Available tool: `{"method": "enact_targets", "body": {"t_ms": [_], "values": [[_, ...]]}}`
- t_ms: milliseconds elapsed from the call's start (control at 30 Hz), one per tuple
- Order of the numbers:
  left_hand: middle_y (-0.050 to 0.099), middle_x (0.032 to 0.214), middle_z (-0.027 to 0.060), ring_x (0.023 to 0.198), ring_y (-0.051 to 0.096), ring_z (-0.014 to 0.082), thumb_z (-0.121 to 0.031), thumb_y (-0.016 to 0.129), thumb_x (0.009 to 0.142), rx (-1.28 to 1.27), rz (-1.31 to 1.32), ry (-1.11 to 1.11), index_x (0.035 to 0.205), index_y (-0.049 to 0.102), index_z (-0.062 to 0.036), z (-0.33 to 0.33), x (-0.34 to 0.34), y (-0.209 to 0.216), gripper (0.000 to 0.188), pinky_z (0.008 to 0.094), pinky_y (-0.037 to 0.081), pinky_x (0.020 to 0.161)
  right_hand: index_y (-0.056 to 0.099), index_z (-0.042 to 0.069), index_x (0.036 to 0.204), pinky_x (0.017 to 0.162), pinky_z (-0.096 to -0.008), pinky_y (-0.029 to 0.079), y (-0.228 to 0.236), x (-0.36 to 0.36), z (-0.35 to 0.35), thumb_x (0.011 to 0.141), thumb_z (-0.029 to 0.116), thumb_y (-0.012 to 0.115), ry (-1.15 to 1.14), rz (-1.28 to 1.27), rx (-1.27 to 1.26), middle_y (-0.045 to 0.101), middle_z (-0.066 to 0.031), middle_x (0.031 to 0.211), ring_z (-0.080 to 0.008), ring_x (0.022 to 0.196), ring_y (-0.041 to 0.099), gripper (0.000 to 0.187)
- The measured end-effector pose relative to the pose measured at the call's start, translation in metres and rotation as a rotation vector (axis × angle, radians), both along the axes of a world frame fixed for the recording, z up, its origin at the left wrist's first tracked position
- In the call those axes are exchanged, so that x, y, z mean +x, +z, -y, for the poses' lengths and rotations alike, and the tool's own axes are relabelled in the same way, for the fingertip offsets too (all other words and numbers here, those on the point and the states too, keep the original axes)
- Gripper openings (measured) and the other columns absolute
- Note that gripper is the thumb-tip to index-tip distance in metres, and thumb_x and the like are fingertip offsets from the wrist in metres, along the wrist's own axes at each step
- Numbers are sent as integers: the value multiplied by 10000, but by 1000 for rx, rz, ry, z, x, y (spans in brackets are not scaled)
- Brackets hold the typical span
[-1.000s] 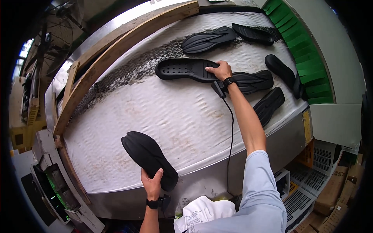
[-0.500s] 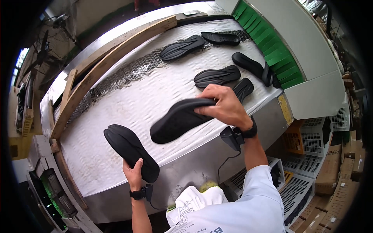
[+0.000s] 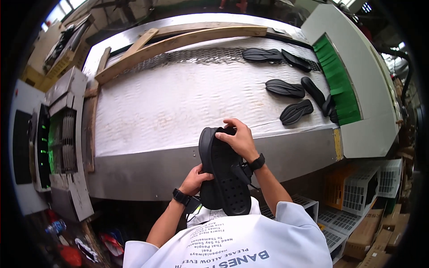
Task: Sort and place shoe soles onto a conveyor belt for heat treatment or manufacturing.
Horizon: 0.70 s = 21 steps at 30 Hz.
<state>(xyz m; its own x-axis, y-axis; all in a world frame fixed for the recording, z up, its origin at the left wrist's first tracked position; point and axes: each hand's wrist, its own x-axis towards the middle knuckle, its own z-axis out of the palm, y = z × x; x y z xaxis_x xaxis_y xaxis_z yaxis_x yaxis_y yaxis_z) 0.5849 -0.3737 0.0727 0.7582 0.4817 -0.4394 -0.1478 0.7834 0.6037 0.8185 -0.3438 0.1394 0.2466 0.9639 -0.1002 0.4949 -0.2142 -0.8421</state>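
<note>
Two black shoe soles are held side by side, close against each other, in front of my chest. My left hand (image 3: 195,179) grips the left sole (image 3: 205,145) by its outer edge, thumb across its face. My right hand (image 3: 240,139) has fingers and thumb closed around the top end of the right sole (image 3: 236,194), whose lower part shows a grid of small holes. Several more black soles lie on the white cloth-covered belt (image 3: 178,102) at the right, among them a ridged sole (image 3: 296,112) nearest me and another ridged sole (image 3: 285,88) just behind it.
Green strip curtains (image 3: 337,80) hang in the opening of a pale machine housing at the belt's right end. A wooden beam (image 3: 178,42) runs along the far side. Plastic crates (image 3: 357,187) and cardboard boxes (image 3: 368,228) stand at the lower right.
Both hands have drawn back from over the belt toward my chest, bringing the two separate soles together. The right sole now hangs upright, and my view has shifted.
</note>
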Motion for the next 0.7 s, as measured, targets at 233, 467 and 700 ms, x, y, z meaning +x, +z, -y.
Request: {"method": "enact_targets", "body": {"t_ms": [233, 467, 700], "values": [[646, 1248, 159, 1098, 667, 236, 10, 613, 883, -179, 89, 217, 1348, 479, 64, 61, -37, -22, 487, 375, 550, 990, 494, -53, 1388, 932, -325, 533, -27, -53, 81, 853, 217, 820, -64, -472, -243, 653, -164, 1200, -203, 1074, 645, 682], [669, 1190, 155, 1027, 694, 243, -8, 683, 873, -156, -11, 515, 1317, 499, 74, 94, -70, -18, 488, 385, 582, 935, 624, -69, 1219, 845, -288, 551, -9, -64, 144, 890, 131, 771, 190, -681, -612, 711, -81, 1063, -127, 909, 671, 412], [685, 1113, 80, 972, 665, 169, -60, 738, 848, 85, -206, 882, 1309, 563, 40, 124, -128, -31, 502, 322, 548, 885, 654, -59, 1117, 781, -323, 537, 18, -139, 132, 829, 112, 745, 208, -159, -251, 711, -112, 919, -211, 814, 675, 348]]}}
